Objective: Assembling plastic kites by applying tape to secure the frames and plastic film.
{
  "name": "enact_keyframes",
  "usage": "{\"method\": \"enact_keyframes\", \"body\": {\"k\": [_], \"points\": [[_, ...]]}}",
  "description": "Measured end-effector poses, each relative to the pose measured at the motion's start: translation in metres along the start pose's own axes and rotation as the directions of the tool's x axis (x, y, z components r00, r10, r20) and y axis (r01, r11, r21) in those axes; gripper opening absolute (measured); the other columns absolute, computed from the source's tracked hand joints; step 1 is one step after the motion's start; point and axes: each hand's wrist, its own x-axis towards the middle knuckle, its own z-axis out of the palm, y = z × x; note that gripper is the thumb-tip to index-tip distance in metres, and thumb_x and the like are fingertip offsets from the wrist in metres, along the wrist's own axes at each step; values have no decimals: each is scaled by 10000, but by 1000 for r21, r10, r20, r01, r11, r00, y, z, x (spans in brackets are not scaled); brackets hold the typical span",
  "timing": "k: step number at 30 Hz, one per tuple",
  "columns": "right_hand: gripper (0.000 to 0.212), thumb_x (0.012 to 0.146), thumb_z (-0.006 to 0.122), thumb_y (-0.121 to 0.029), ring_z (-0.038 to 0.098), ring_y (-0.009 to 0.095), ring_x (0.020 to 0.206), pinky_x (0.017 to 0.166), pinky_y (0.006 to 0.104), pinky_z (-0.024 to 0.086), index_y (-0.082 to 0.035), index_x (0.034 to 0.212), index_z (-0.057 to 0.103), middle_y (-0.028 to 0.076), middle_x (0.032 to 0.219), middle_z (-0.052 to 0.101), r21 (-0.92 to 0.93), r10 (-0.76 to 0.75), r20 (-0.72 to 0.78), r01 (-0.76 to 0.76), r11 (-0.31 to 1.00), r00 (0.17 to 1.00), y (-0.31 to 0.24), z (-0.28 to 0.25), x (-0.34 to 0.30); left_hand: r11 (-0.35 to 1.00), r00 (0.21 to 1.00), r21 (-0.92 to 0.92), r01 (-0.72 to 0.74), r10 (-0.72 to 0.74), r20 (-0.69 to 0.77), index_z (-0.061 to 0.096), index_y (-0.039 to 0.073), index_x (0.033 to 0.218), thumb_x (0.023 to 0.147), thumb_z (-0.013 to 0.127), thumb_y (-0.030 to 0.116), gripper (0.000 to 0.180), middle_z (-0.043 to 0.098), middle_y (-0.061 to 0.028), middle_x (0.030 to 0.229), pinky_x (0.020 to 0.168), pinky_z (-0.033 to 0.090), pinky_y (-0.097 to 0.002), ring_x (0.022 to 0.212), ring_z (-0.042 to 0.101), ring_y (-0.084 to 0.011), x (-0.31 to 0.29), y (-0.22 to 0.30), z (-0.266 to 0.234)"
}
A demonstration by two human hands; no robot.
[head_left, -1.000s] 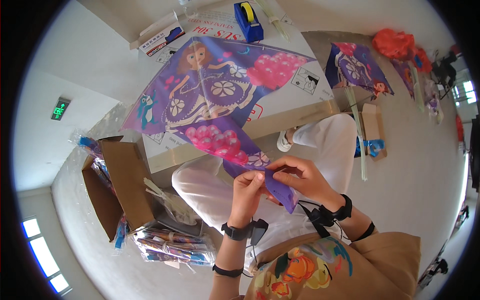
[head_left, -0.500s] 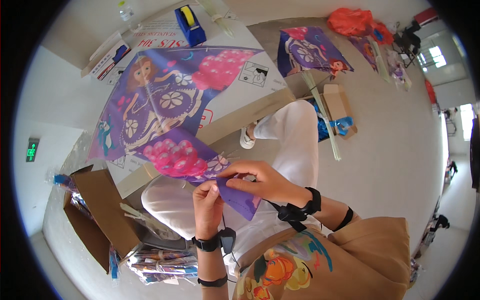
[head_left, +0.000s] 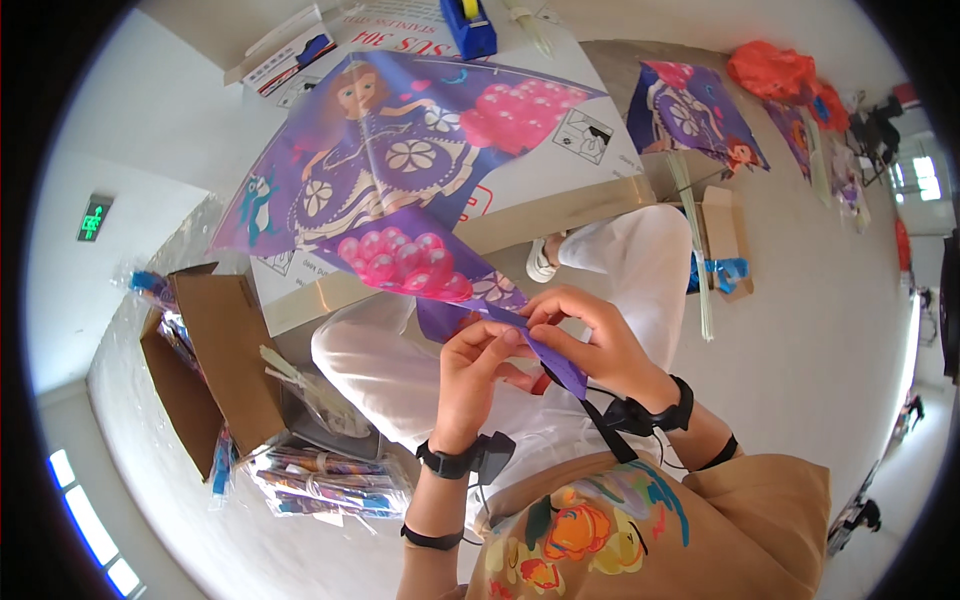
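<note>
Head view, looking down: a purple kite point(head_left: 400, 190) printed with a cartoon girl in a wide dress and clusters of pink balloons fills the upper middle of the frame, its body lying over a flat cardboard sheet point(head_left: 560, 160) and its lower corner drawn down to the centre, above the person's white-trousered lap. That corner is where both hands meet. The left hand point(head_left: 475, 375) comes up from the lower middle, fingers curled, thumb and fingertips pinching the folded purple edge. The right hand point(head_left: 590, 340), just beside it on the right, closes its fingers over the same strip from above, so the two hands touch across the fabric. Each wrist wears a black band with a small device.

Further out, an open cardboard box point(head_left: 205, 360) sits at the left, with a stack of packaged kites point(head_left: 320, 480) in clear wrap below it near the lower left. A blue tape dispenser point(head_left: 470, 25) stands at the top edge. A second purple kite point(head_left: 700, 115) lies at the upper right, thin pale rods point(head_left: 690, 230) beneath it, and an orange-red bundle point(head_left: 775, 70) beyond.

The thin film looks easy to crease or tear: I judge that a hard pull between the two pinches could split the corner, and a slack grip could let the folded edge slip out and spring open. With most of the kite resting loose on the cardboard, a tug may also drag it off toward the lap.
</note>
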Motion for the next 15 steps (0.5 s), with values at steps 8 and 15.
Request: {"method": "enact_keyframes", "body": {"k": [8, 15], "points": [[147, 794, 689, -97, 578, 273, 907, 783, 354, 457, -34, 916, 636, 94, 942, 604, -309, -146, 2, 139, 941, 989, -13, 2, 3, 999, 998, -29, -25, 24, -51, 595, -23, 924, 915, 579, 100, 125, 621, -53, 821, 578, 551, -252, 644, 649, -157, -1, -2, -2], [133, 808, 686, -127, 567, 274, 865, 762, 356, 443, -40, 900, 646, 83, 878, 602, -235, -102, 65, 115, 965, 993, -19, -2, 10, 1000, 1000, -4, -7, 7, -14, 597, 5, 875, 909, 564, 79, 88, 635, -46, 841, 589, 569, -285, 715, 630, -131, -3, 1, -3]]}}
